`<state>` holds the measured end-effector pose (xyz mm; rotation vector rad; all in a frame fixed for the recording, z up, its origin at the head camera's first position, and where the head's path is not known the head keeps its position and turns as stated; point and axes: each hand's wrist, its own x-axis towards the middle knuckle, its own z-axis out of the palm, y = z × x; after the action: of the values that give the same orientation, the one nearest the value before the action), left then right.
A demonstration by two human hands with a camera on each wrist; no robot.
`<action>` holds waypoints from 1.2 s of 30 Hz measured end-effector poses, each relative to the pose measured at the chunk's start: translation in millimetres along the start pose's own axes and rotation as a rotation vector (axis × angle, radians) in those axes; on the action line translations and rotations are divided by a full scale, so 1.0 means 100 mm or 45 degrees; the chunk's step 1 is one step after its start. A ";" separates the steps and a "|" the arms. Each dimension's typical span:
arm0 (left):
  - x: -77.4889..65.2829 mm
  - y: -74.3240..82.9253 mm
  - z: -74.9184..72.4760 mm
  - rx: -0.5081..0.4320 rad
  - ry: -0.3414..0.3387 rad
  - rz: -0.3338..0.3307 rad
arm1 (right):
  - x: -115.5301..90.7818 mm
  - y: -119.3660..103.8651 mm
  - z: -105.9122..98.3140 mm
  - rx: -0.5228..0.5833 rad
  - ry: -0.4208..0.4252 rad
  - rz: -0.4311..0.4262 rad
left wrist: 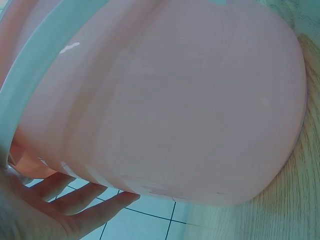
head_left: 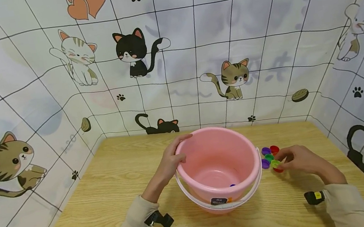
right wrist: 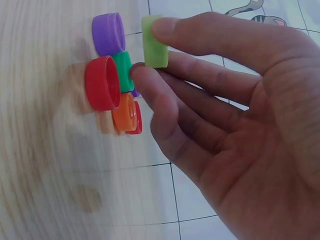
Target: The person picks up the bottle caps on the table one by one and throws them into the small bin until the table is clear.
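A pink bucket point(head_left: 213, 193) with its white handle point(head_left: 245, 198) hanging down at the front stands on the table. My left hand point(head_left: 169, 163) grips the left rim, thumb over the inside; in the left wrist view its fingers point(left wrist: 107, 207) lie along the outer wall. Between thumb and fingers of my right hand point(head_left: 303, 159) a light green bottle cap point(right wrist: 155, 42) is pinched, right of the bucket. Beside it sit a purple cap point(right wrist: 108, 34), a red cap point(right wrist: 103, 83), a green cap point(right wrist: 122, 71) and an orange cap point(right wrist: 125, 112). Inside the bucket, part of a blue cap point(head_left: 233, 185) shows.
The wooden table point(head_left: 123, 163) ends at a cloth wall point(head_left: 187, 101) printed with grid lines and cats. Similar cloth rises at left and right. A small black device point(head_left: 159, 219) is on the left wrist, another black device point(head_left: 314, 197) on the right.
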<state>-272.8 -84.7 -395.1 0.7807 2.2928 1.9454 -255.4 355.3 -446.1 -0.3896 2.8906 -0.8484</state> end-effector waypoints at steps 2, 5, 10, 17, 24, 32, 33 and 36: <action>0.00 0.00 0.00 0.001 -0.001 0.007 | 0.00 0.00 0.00 0.012 -0.010 -0.001; 0.00 0.01 0.00 0.000 -0.001 0.006 | 0.02 -0.01 0.01 0.023 -0.019 -0.016; 0.00 0.00 0.00 -0.013 -0.007 -0.002 | 0.03 -0.03 0.03 0.036 0.009 -0.053; -0.01 0.00 0.01 -0.005 0.001 0.004 | 0.01 -0.04 0.02 0.013 0.038 -0.039; -0.01 0.01 0.00 -0.038 -0.019 -0.001 | 0.00 -0.01 -0.02 -0.011 0.062 -0.032; -0.01 0.00 0.00 -0.029 -0.013 0.003 | -0.01 -0.04 -0.04 0.011 0.074 -0.028; -0.01 0.01 0.00 -0.027 -0.013 0.003 | -0.01 -0.05 -0.04 0.012 0.072 -0.020; -0.02 0.01 0.00 -0.025 -0.015 -0.005 | -0.01 -0.05 -0.03 0.019 0.065 0.004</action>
<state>-271.3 -85.7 -394.7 0.7832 2.2631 1.9531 -253.8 352.9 -440.4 -0.3671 2.9285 -0.8919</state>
